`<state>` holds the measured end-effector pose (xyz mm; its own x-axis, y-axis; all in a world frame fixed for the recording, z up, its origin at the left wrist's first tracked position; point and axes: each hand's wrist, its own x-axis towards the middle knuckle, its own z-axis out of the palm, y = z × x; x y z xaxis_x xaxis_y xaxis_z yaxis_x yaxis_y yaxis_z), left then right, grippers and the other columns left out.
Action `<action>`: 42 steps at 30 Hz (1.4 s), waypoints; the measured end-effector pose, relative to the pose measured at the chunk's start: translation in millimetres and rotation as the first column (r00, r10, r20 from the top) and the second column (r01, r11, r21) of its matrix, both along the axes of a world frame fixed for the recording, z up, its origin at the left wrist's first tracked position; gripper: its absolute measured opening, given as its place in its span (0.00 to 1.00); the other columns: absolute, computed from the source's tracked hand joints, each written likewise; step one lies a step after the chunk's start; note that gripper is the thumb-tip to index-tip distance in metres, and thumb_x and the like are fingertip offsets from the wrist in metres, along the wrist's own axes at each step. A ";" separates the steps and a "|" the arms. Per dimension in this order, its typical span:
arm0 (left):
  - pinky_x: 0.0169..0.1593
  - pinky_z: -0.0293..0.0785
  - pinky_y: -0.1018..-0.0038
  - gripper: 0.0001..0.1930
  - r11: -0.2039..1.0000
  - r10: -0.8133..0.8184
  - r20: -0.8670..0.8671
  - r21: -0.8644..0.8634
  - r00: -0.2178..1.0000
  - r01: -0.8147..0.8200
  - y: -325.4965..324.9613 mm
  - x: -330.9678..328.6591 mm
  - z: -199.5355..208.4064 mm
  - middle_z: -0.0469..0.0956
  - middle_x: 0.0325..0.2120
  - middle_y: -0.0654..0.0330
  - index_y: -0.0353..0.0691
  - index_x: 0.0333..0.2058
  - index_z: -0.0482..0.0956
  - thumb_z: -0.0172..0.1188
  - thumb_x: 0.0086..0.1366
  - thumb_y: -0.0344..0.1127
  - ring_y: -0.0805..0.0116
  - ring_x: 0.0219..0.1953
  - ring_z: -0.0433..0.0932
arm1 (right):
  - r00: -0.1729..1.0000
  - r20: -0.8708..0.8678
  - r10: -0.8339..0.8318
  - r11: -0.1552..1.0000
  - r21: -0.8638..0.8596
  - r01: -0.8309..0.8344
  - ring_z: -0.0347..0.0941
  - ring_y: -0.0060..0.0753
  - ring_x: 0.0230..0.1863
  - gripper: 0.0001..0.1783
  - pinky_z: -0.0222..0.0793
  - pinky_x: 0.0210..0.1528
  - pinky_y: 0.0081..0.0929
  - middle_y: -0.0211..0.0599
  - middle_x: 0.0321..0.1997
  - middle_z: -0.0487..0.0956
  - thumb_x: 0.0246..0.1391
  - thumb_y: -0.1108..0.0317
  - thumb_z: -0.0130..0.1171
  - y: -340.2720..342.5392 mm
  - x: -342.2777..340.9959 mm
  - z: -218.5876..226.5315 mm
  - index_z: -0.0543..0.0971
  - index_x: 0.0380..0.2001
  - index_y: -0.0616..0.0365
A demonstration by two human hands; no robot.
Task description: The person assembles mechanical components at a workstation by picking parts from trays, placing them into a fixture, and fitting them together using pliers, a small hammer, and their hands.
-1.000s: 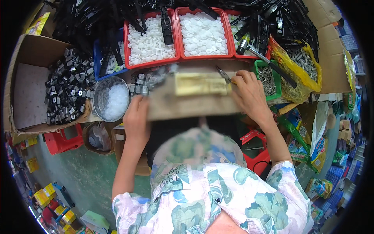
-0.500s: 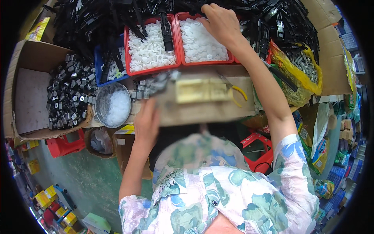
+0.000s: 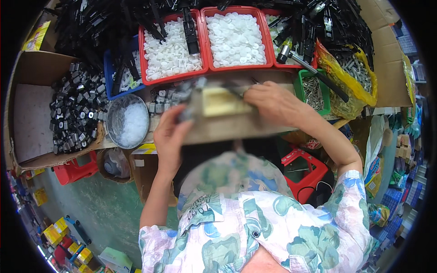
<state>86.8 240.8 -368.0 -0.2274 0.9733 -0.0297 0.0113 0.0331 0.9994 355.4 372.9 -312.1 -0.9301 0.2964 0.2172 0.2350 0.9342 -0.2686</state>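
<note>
On the bench in front of me, my right hand [image 3: 275, 102] is closed at the right end of a yellow block [image 3: 223, 102]. A dark, blurred strip that looks like a black plastic part [image 3: 233, 89] runs from its fingertips over the block. My left hand [image 3: 169, 134] is at the left of the block, thumb and fingers curled round a smeared greyish thing I cannot make out. Small metal-cased parts [image 3: 158, 102] lie just beyond it. Only a tip of the pliers shows behind my right hand.
Red trays of white plastic pieces [image 3: 170, 59] and white discs [image 3: 234, 41] stand beyond the bench, below heaped black parts [image 3: 98, 27]. At left are a metal bowl [image 3: 129, 122] and a cardboard box [image 3: 34, 118]. A hammer [image 3: 314, 70] lies right, near a green screw bin [image 3: 314, 93].
My right hand has come down from the black parts behind the disc tray to the yellow block, a dark strip now at its fingertips. My left hand stays beside the block, its thumb further out.
</note>
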 end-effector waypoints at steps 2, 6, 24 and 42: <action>0.42 0.70 0.83 0.16 1.000 -0.003 -0.008 0.005 1.000 0.003 0.3 1.1 0.4 0.73 0.42 0.63 0.31 0.48 0.80 0.66 0.60 0.20 0.79 0.39 0.73 | 0.999 0.001 -0.037 0.999 -0.039 0.037 0.73 0.37 0.39 0.09 0.68 0.37 0.34 0.33 0.34 0.73 0.48 0.70 0.62 -7.2 -5.7 3.5 0.76 0.35 0.56; 0.43 0.71 0.83 0.15 1.000 -0.004 -0.059 -0.008 0.998 0.003 -1.9 1.2 7.2 0.73 0.43 0.63 0.31 0.47 0.81 0.66 0.60 0.20 0.78 0.40 0.73 | 0.996 -0.002 -0.091 0.995 -0.042 0.091 0.70 0.37 0.43 0.09 0.68 0.37 0.36 0.34 0.37 0.72 0.50 0.67 0.63 -10.4 -19.4 -6.8 0.75 0.33 0.57; 0.45 0.73 0.82 0.16 0.999 0.011 0.080 -0.034 0.997 -0.009 1.3 7.3 9.4 0.77 0.41 0.62 0.30 0.49 0.80 0.66 0.62 0.22 0.77 0.40 0.76 | 0.990 0.031 -0.138 0.972 0.197 0.129 0.71 0.30 0.41 0.04 0.66 0.38 0.30 0.29 0.32 0.71 0.49 0.68 0.57 -22.1 -18.9 -14.8 0.75 0.30 0.54; 0.33 0.69 0.83 0.11 0.992 0.029 0.146 -0.126 0.989 -0.010 8.0 4.2 6.8 0.83 0.31 0.62 0.33 0.43 0.83 0.63 0.68 0.35 0.78 0.31 0.81 | 0.995 0.005 -0.099 0.994 0.053 0.099 0.74 0.36 0.39 0.09 0.67 0.38 0.33 0.31 0.34 0.73 0.52 0.65 0.59 -11.6 -17.4 -31.3 0.76 0.36 0.54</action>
